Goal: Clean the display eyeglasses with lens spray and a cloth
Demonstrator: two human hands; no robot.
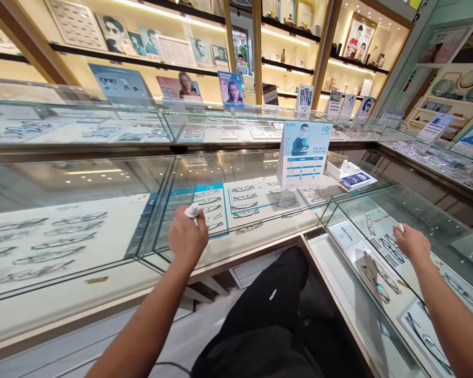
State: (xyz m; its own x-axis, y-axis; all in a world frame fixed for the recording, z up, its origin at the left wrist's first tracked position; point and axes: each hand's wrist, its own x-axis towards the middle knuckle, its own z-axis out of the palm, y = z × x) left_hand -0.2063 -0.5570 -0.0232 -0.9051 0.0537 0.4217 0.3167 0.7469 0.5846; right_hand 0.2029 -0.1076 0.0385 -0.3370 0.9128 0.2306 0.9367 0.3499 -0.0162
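My left hand (187, 233) is closed around a small white bottle (192, 210); only its top shows above the fingers, and the rest is hidden in the fist. It is over the front edge of the glass display case (205, 252), near rows of eyeglasses (245, 197) under the glass. My right hand (414, 242) is held above the right-hand glass case (374, 207). Its thumb and fingers pinch a small white piece (401, 227), too small to name for certain. Below that hand, more eyeglasses (375, 275) lie inside the case.
A printed sign (305, 152) stands on the glass counter beside an open white box (349, 173). Another row of display cases (102, 123) runs behind. Lit shelves (173, 63) with pictures line the back wall. My legs (260, 294) fit into the corner between the cases.
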